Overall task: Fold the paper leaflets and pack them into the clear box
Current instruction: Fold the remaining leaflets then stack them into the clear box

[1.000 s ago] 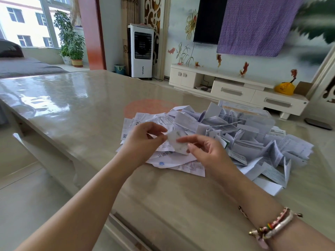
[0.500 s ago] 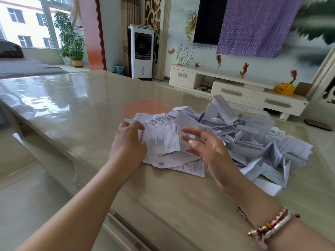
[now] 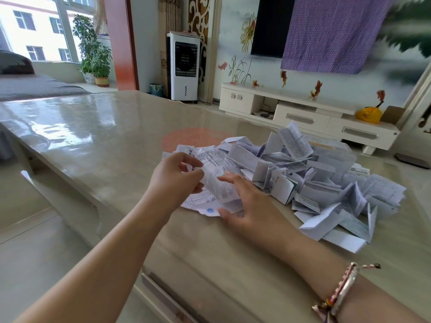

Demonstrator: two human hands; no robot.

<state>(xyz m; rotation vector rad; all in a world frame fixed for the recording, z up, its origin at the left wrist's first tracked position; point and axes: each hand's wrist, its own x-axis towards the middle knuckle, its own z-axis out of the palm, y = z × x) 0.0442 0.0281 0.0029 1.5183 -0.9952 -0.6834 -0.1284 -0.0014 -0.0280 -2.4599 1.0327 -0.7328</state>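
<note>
Fingers [image 3: 186, 159] of the left hand [image 3: 173, 180] curled round a printed leaflet [image 3: 215, 183], pinching its left edge. Right hand [image 3: 247, 201] loose at 3 o'clock of it, straight fingertips brushing the sheet, gripping nothing. Glossy tabletop [image 3: 93, 127] underneath. At 2 o'clock, a heap of loose leaflets [image 3: 331, 197] crowding the clear box [image 3: 335, 157], half burying its walls; folded slips piled inside, one standing upright. Held leaflet white, creased, blurred. Bracelets [image 3: 342, 290] on the right wrist.
</note>
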